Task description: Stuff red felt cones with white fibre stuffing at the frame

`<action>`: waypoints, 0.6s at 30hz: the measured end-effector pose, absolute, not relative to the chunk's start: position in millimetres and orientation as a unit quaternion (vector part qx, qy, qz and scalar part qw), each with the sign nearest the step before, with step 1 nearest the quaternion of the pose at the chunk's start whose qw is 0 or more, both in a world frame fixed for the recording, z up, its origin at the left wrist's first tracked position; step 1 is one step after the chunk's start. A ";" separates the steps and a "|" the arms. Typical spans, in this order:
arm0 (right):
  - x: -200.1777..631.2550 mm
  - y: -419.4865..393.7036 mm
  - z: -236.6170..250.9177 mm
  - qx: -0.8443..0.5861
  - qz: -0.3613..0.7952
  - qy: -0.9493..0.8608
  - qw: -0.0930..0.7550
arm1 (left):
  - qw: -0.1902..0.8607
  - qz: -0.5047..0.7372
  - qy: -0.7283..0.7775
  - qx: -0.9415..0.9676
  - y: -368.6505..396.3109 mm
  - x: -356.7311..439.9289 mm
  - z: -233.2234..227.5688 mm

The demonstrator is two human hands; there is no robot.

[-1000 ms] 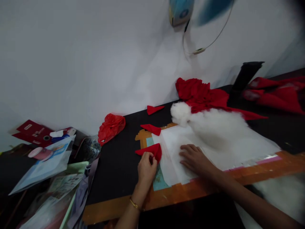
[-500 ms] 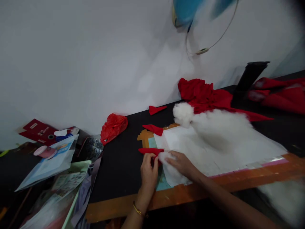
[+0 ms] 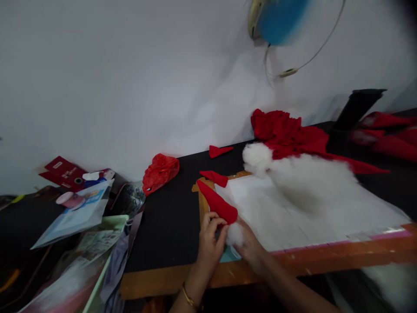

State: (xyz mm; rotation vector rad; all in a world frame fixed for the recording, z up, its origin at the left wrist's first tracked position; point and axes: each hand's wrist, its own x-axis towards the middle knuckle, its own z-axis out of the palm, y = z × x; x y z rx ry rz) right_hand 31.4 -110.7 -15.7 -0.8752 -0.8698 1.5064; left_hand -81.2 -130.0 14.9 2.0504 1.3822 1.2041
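A red fabric cone [image 3: 217, 201] points up and to the left above the taped near-left corner of the table. My left hand [image 3: 211, 237] pinches the cone's near rim between thumb and fingers. A tuft of white stuffing [image 3: 235, 234] bulges at the cone's mouth, and my right hand [image 3: 248, 241] is closed around it from the right side; its fingertips are partly hidden behind the cone and tuft. Two more red cones lie beyond, one flat piece [image 3: 215, 178] at the sheet's corner and another [image 3: 220, 151] nearer the wall.
White stuffing [image 3: 312, 178] is heaped on a white sheet [image 3: 270, 217]. Behind it lies a pile of red fabric [image 3: 286, 130]. A red plastic bag [image 3: 160, 172] sits by the wall. A black stand [image 3: 358, 108] is at the right; a green bin [image 3: 100, 278] stands at left.
The red cone has swung from lying level to tilted, its mouth now toward me. The stuffing tuft is closer against its mouth, and my right hand has moved lower around it.
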 end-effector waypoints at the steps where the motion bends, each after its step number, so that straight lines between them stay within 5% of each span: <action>1: 31.1 -113.1 -14.8 -0.365 0.648 -0.364 0.560 | 0.201 0.432 0.500 0.724 -131.4 -81.1 17.6; 10: 21.1 -116.0 -16.6 -0.353 0.656 -0.283 0.604 | 0.156 0.331 0.532 0.763 -132.4 -69.4 52.1; 18: 32.6 -108.9 -0.8 -0.286 0.714 -0.218 0.601 | 0.272 0.501 0.521 0.635 -136.6 -78.5 40.9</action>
